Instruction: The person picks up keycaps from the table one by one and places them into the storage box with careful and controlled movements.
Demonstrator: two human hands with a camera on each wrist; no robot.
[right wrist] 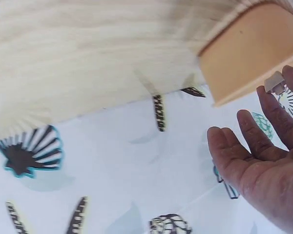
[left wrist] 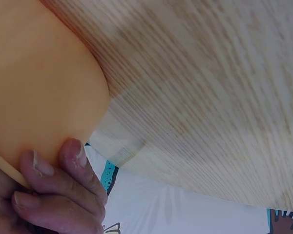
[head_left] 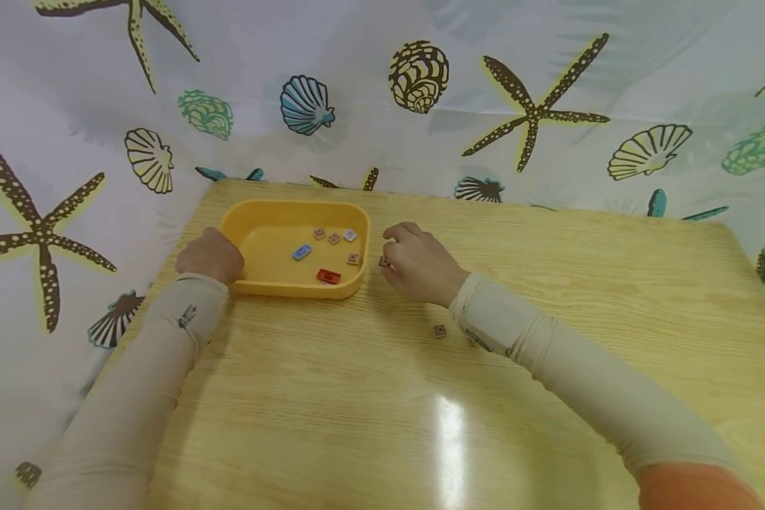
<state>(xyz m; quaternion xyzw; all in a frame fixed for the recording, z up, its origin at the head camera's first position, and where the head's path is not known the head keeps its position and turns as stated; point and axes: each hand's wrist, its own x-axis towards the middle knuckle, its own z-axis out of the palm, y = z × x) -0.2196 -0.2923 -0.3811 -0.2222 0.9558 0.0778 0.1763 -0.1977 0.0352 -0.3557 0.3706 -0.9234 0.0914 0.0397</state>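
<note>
A yellow plastic tray (head_left: 293,290) stands on the wooden table near its far left corner. My left hand (head_left: 212,256) grips the tray's left end; in the left wrist view its fingers (left wrist: 63,187) curl over the rim. Just outside the tray's right end, my right hand (head_left: 421,263) pinches a small square brown piece (head_left: 384,262) between thumb and finger. The right wrist view shows that small piece (right wrist: 274,83) at the fingertips, beside the tray wall (right wrist: 249,48). Inside the tray lie several small square pieces (head_left: 319,233), a blue piece (head_left: 302,252) and a red piece (head_left: 329,277).
Another small brown square (head_left: 440,331) lies on the wooden table (head_left: 331,397), below my right wrist. Something small beside it is partly hidden by the right sleeve (head_left: 503,319). A white curtain (head_left: 370,134) with shells and starfish hangs behind the table's far and left edges.
</note>
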